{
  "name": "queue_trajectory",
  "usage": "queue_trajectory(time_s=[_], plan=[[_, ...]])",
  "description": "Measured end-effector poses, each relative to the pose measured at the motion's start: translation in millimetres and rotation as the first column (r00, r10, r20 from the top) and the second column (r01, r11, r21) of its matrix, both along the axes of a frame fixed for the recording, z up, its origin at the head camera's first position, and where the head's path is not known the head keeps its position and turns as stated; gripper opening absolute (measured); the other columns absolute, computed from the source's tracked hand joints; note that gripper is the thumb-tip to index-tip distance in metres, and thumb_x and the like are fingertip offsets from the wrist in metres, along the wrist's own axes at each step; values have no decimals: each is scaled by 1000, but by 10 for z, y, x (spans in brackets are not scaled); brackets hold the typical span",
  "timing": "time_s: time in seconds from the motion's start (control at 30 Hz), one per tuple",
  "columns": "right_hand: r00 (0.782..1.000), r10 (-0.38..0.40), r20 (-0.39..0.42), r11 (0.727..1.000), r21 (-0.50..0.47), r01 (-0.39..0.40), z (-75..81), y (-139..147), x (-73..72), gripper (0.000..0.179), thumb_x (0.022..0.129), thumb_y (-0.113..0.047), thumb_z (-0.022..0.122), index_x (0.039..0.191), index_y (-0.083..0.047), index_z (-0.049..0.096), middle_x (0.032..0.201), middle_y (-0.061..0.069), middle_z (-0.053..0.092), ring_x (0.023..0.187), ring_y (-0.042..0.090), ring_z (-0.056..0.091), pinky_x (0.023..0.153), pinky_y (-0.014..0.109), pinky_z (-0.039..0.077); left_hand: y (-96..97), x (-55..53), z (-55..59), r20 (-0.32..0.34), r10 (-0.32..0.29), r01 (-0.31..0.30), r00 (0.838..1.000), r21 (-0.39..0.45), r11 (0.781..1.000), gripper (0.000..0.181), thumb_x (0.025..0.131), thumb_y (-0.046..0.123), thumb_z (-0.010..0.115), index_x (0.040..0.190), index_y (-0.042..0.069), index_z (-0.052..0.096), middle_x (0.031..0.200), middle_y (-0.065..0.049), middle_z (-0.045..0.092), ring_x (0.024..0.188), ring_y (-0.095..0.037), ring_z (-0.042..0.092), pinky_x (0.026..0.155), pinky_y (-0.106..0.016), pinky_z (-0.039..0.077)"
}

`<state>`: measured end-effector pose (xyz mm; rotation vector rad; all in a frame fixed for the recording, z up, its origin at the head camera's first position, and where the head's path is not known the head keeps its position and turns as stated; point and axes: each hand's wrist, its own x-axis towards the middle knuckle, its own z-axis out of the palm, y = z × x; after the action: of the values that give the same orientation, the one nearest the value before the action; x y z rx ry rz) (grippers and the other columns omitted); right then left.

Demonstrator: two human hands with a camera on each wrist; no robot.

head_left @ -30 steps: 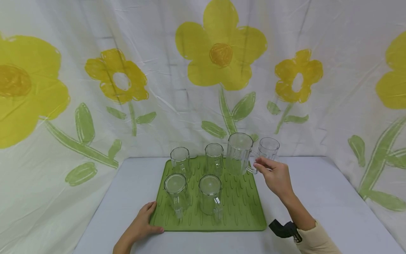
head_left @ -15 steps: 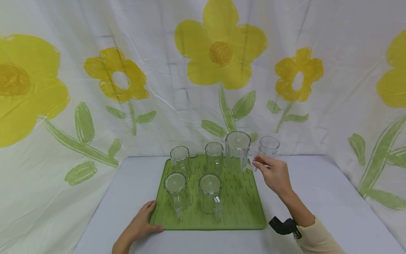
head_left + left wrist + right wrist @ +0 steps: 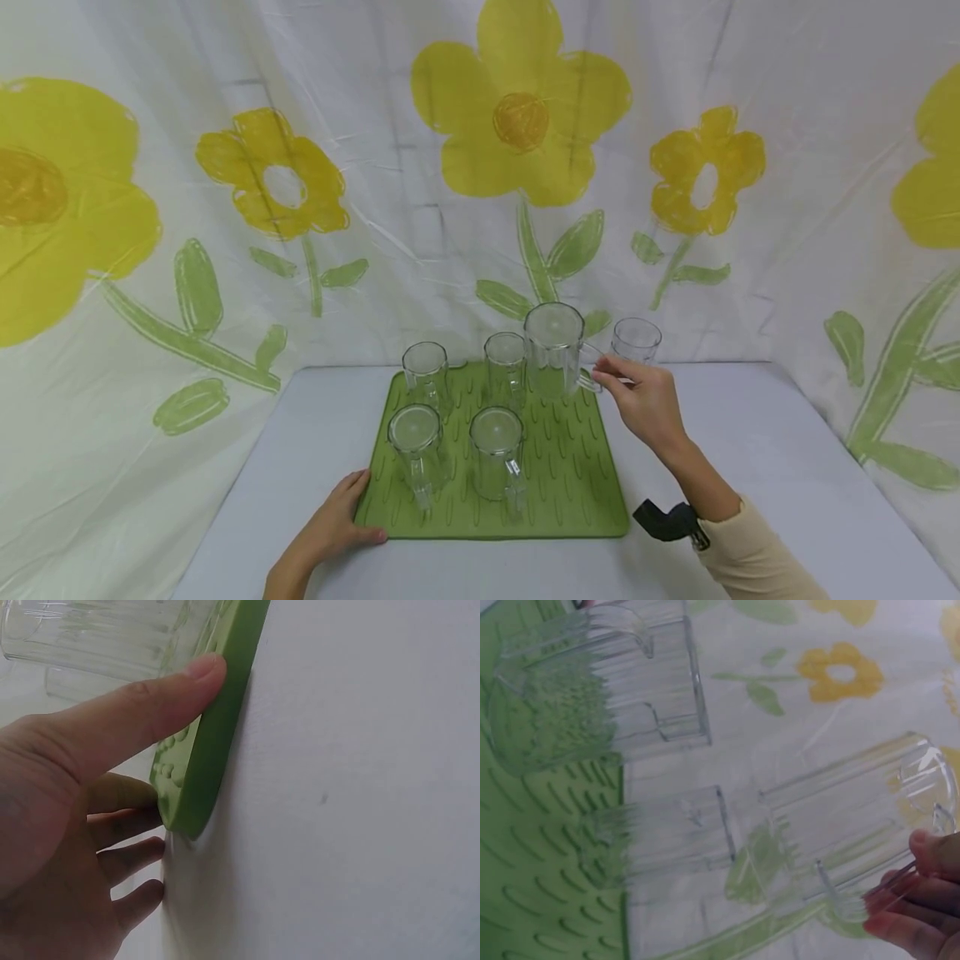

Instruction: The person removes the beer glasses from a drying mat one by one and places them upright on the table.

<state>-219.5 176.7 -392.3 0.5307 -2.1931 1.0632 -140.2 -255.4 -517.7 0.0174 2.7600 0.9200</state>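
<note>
My right hand (image 3: 647, 400) pinches the handle of a clear glass mug (image 3: 553, 350), which hangs over the back right of a ridged green drying mat (image 3: 570, 492). In the right wrist view, thumb and fingertips meet on the handle of that mug (image 3: 847, 817). My left hand (image 3: 330, 525) rests at the mat's front left corner. Its thumb lies on the front edge and its loosely spread fingers touch the left side, as the left wrist view shows with the mat's corner (image 3: 202, 772).
On the mat stand two front glass mugs, left (image 3: 417, 450) and right (image 3: 497, 454), and two back ones, left (image 3: 426, 375) and right (image 3: 506, 367). Another glass mug (image 3: 636, 337) is behind my right hand, partly hidden. A flowered curtain (image 3: 420, 275) hangs behind the white table (image 3: 750, 467).
My right hand has moved the mug slightly left and up over the mat. The left hand has stayed at the mat's corner.
</note>
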Motion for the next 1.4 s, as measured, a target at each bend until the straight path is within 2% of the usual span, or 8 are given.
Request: queue_trajectory(time_s=[0.73,1.13,1.4], plan=[[997,23,-70,1000,-11,-24,32,26,-2,8,78,4,76,84,-1,74,80,12,75,74,25,72,67,1,50,-17,-28,-31,-27,-23,23,999,-15,1000,112,61,34,91,145,-13,33,148,-33,35,137,-54,31,111,-64,33],[992,46,-114,999,-8,-47,32,35,-14,14,74,8,77,87,1,75,81,10,76,74,15,72,68,2,51,-1,-28,-4,-20,-26,25,999,-10,1000,110,62,30,91,144,-14,33,148,-33,35,138,-54,31,111,-63,33],[975,57,-214,998,32,-52,45,28,-19,18,71,9,79,86,-1,75,78,7,75,68,19,71,65,7,54,-2,-42,-31,-13,-11,11,1000,-7,1000,110,60,29,92,143,-14,34,148,-33,36,138,-53,31,112,-63,32]])
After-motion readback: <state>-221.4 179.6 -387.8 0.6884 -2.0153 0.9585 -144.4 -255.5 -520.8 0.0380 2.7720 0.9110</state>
